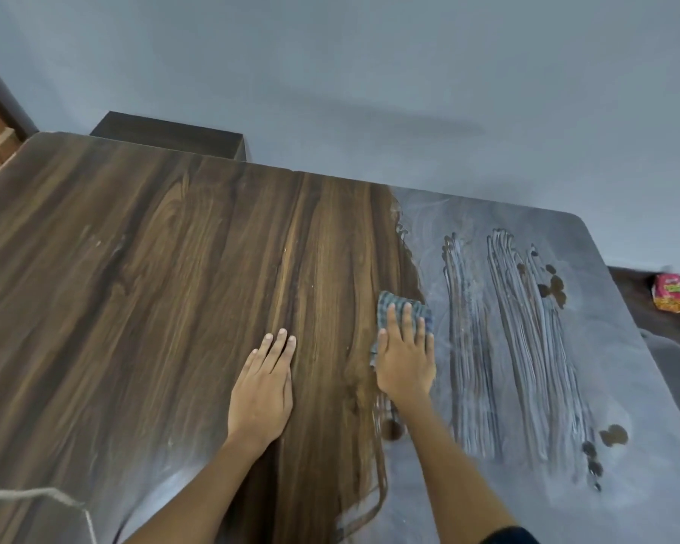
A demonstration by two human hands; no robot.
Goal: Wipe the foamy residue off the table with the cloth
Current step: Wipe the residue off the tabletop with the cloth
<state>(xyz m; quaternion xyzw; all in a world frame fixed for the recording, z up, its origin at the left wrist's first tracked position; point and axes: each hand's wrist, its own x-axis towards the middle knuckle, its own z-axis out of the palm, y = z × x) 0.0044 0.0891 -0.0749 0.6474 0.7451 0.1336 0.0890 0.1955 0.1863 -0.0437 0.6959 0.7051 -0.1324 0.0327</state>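
Near the middle of the frame, the right hand [405,355] presses flat on the checked cloth [403,308], fingers straight, right at the line where brown wood meets gray foam [507,347]. All the foam lies to the right of that hand, in long streaks running from the near edge to the far edge. The left hand [266,382] rests flat and open on the clean part of the desk [134,288]. Lots of open room remains to the right, up to the desk's rounded corner.
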